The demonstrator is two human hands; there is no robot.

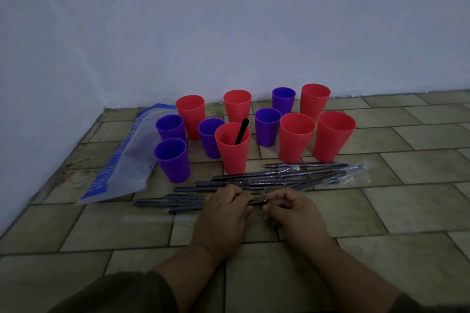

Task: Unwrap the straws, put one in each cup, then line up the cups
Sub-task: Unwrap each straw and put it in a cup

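Note:
Several red and purple cups stand clustered on the tiled floor near the wall. One front red cup (232,147) holds a black straw (241,131). Several wrapped black straws (267,178) lie in a loose pile in front of the cups. My left hand (223,213) and my right hand (292,213) meet low in the middle, both pinching one wrapped straw (256,201) between their fingertips. Most of that straw is hidden by my left hand. A purple cup (173,160) stands nearest on the left.
A clear and blue plastic bag (122,160) lies flat on the floor to the left of the cups. An empty clear wrapper (152,218) lies left of my hands. The wall runs close behind the cups and along the left.

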